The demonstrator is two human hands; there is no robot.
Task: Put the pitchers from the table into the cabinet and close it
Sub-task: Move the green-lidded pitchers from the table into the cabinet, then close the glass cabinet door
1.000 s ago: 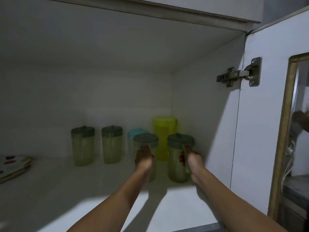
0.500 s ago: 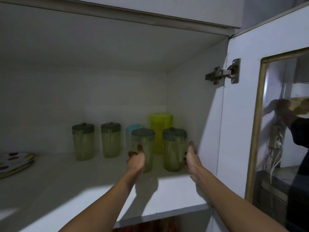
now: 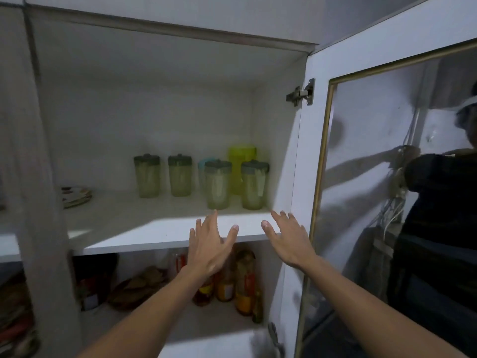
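Note:
Several clear green-lidded pitchers stand on the upper cabinet shelf (image 3: 165,228): two at the front right (image 3: 218,186) (image 3: 254,186) and two further back on the left (image 3: 147,177) (image 3: 180,177). A yellow-green pitcher (image 3: 241,166) and a blue-lidded one (image 3: 205,164) stand behind the front pair. My left hand (image 3: 209,246) and my right hand (image 3: 289,239) hover in front of the shelf edge, fingers spread, holding nothing and clear of the pitchers. The cabinet door (image 3: 387,177) with its glass pane stands open on the right.
A stack of patterned plates (image 3: 76,196) lies at the shelf's left. Bottles and jars (image 3: 232,277) fill the lower shelf. A metal hinge (image 3: 302,93) joins the door to the cabinet wall. The glass pane reflects a person.
Both hands let go of the two front pitchers and drew back out of the cabinet, now open before the shelf edge. The view pulled back, showing the lower shelf.

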